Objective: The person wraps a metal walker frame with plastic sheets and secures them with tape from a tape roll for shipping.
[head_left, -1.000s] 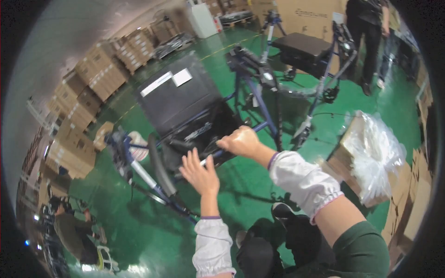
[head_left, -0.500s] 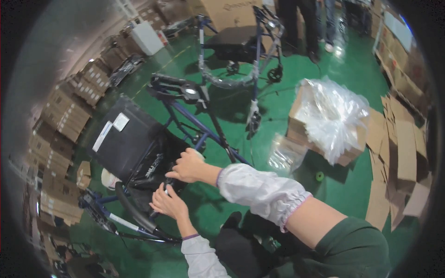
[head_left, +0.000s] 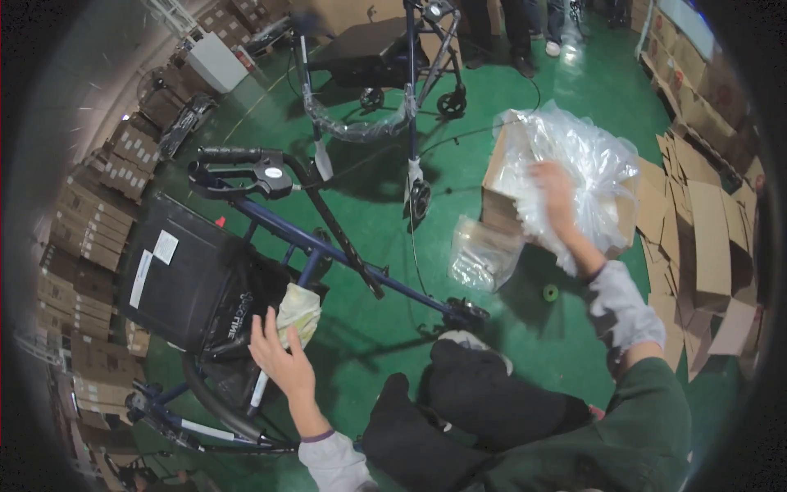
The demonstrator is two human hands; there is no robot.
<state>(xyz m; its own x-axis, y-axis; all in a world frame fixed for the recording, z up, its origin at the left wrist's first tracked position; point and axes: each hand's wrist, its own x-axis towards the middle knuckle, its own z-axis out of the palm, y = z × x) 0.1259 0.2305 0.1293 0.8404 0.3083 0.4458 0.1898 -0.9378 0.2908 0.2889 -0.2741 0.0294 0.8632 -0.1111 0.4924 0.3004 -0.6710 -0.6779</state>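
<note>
A folding rollator [head_left: 283,228] with a dark blue frame lies tilted on the floor in front of me, its black seat and bag [head_left: 184,279] turned to the left. My left hand [head_left: 283,365] is spread over the frame beside the bag, fingers apart. Right by its fingertips, a crumpled whitish-yellow cloth [head_left: 298,310] overlaps a frame tube. Off to the right, my right hand [head_left: 553,193] is smeared by motion over a cardboard box [head_left: 502,205] with a clear plastic bag [head_left: 594,197] bulging from its top.
Another rollator [head_left: 361,53] stands upright ahead. A flat clear plastic packet [head_left: 484,254] lies against the box, with a green tape roll [head_left: 550,293] nearby. Flattened cardboard [head_left: 709,246] leans at the right; stacked cartons [head_left: 90,287] line the left. People's legs [head_left: 500,33] show at the back.
My right hand has left the rollator and swung right to the plastic-topped box. My left hand stays by the frame, its fingers now more spread. The view has shifted, and the cloth now shows.
</note>
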